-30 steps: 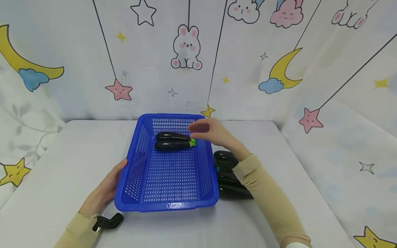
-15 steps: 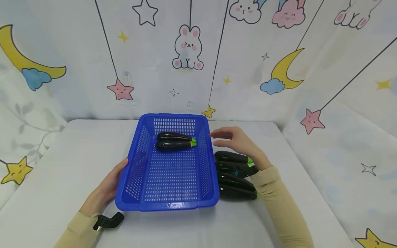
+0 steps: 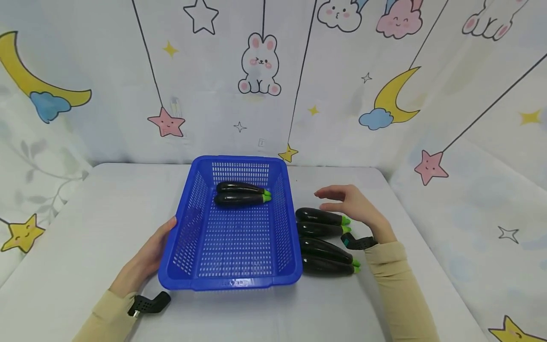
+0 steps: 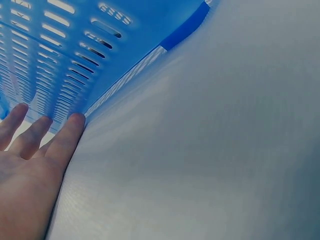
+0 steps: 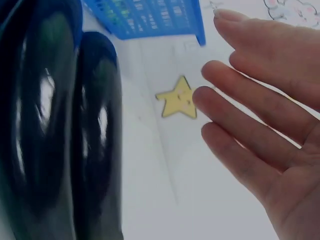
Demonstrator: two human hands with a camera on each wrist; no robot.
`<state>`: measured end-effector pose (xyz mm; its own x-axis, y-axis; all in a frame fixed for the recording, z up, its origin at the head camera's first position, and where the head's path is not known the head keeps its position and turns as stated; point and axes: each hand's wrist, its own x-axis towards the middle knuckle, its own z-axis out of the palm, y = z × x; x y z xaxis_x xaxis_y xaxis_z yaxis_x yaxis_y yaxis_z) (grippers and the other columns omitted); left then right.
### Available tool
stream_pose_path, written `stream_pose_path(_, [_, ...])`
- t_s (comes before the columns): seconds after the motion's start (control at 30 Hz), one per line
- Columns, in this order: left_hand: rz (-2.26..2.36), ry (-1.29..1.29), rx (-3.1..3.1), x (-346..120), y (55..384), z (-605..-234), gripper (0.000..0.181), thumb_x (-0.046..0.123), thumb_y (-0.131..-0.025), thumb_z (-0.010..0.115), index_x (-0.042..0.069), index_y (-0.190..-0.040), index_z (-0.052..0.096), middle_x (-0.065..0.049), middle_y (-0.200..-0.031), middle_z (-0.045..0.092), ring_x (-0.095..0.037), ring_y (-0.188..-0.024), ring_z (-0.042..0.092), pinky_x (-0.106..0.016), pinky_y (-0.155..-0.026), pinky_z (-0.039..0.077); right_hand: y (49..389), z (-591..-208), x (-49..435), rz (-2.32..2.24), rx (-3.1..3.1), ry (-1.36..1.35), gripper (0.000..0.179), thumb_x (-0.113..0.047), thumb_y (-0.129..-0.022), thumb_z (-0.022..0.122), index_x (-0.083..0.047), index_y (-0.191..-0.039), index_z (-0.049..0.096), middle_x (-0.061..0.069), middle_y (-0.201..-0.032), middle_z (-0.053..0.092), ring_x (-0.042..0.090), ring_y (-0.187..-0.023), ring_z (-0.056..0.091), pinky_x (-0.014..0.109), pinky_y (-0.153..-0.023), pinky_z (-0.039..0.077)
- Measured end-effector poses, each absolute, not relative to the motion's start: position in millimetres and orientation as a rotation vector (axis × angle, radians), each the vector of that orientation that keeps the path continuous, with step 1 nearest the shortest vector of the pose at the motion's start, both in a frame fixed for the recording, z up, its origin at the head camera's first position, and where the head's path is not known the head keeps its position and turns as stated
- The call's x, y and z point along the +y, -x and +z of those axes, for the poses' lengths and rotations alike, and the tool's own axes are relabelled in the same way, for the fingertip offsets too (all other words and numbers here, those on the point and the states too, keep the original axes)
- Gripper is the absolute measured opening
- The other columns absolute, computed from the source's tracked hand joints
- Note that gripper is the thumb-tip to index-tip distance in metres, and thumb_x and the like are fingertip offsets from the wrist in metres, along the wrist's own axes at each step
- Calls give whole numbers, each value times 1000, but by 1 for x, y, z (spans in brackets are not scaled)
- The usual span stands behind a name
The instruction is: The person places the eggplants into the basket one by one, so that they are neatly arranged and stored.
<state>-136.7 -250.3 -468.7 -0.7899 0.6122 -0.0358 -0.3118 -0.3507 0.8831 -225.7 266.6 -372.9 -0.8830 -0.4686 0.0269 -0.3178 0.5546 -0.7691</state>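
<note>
A blue plastic basket [image 3: 232, 247] with perforated walls holds two dark eggplants [image 3: 240, 199] with green stem ends, lying side by side near its far end. My left hand [image 3: 149, 254] rests against the basket's left side; in the left wrist view its fingers [image 4: 31, 137] lie stretched along the outer wall. To the basket's right, several more eggplants [image 3: 326, 248] lie in a row on the table, stems pointing right. Just beyond the farthest of these hovers my right hand [image 3: 356, 204], empty, fingers extended. In the right wrist view, glossy eggplants [image 5: 100, 135] fill the left side.
A white-covered table [image 3: 107, 204] carries everything. Behind it hangs a white curtain [image 3: 205, 90] printed with stars, moons and a rabbit. Black wrist-worn cameras sit at the left wrist [image 3: 149, 304] and right wrist [image 3: 358, 242].
My right hand has moved from over the eggplants in the basket out across the right rim to the row of eggplants on the table. The left hand stays at the basket's side.
</note>
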Motion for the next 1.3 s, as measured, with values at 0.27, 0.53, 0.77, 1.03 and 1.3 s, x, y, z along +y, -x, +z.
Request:
stream_pose_path(0.27, [2085,-313,1547,-249,135,-467,44,53,-104,24,29,-141,32,-2,-126,60,-18,-111,63,-41,-91,55,231,-378,279,-1220,2584,648,46,-26,-88,79,-11,-129,65,15,-131,65,35,-124,60,53,-101,49])
stream_pose_path(0.53, [2085,-365,1520,-250,133,-467,42,50,-106,21,31,-140,34,-2,-125,60,-16,-111,62,-38,-91,54,240,-396,290,-1225,2551,610,45,-16,-86,80,-12,-128,66,12,-130,66,33,-125,59,57,-105,43])
stream_pose_path(0.77, [2099,-362,1487,-252,135,-469,41,49,-106,20,32,-140,35,-2,-125,61,-17,-111,63,-39,-91,55,247,-413,305,-1217,2503,578,46,-24,-84,83,-20,-127,67,3,-130,67,23,-122,63,46,-103,49])
stream_pose_path(1.03, [2109,-384,1470,-252,135,-470,41,47,-107,18,32,-141,35,-2,-126,61,-17,-111,63,-38,-91,55,252,-430,321,-1268,2389,596,46,-24,-84,82,-20,-128,67,2,-129,68,21,-123,62,24,-95,50])
stream_pose_path(1.3, [2106,-353,1489,-251,134,-469,42,49,-106,20,31,-141,35,-1,-126,61,-16,-112,62,-38,-92,54,254,-440,325,-1300,2341,589,49,-22,-84,82,-18,-130,66,4,-131,67,17,-121,63,25,-95,51])
